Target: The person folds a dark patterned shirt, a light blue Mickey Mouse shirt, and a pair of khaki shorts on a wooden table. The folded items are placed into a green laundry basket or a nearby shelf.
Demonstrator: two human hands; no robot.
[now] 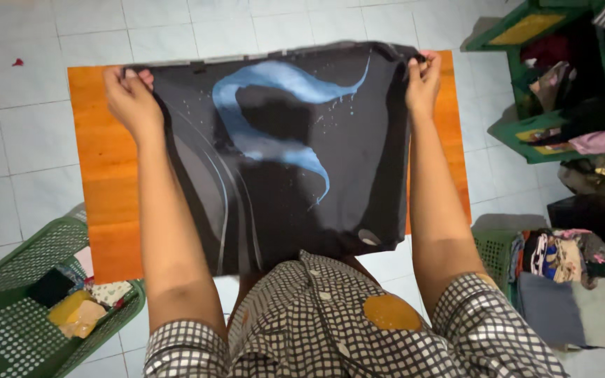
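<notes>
Both hands pinch one black shirt (295, 161) with a pale blue swirl, stretched flat over an orange table (103, 175). Left hand (131, 98) grips its corner near the table's far left edge; right hand (423, 80) grips the opposite corner at the far right edge. Green baskets (15, 308) of clothes flank the table; green shelves (526, 42) stand far right.

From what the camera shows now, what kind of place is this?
Probably a home laundry-folding spot. Both hands, left hand and right hand, hold a black T-shirt over an orange table, with a green laundry basket and folded clothes on the white-tiled floor.
</notes>
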